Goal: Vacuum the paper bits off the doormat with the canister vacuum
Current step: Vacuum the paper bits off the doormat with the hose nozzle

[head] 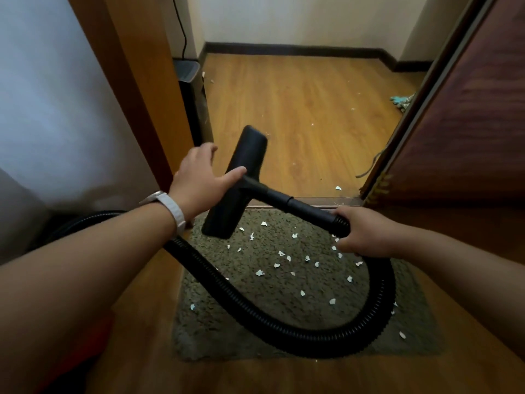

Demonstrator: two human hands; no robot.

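Wooden floor point(298, 109) runs through a doorway, seen from above by the person standing at it. At far left is a pale wall and an orange-brown door frame point(136, 81). The left hand point(199, 180), a white watch strap point(176, 211) on its wrist, is spread loosely over the black floor nozzle point(241, 177). Its thumb touches the nozzle near the neck and its fingers clasp nothing.

The nozzle is tilted in the air above the far left corner of a grey-green doormat point(270, 297). White paper bits point(259, 273) lie scattered across the middle and right of the mat, none yet picked up. A ribbed black hose point(383, 294) loops over the near half of the mat. The right hand point(369, 237) is closed round the hose cuff at the end of the rigid tube point(298, 204). A dark door point(468, 109) stands at right. The canister itself cannot be made out.

Likely trouble: the hose dragging across the mat could sweep bits onto the floor or hide them. A light mat may also lift into the nozzle under suction.
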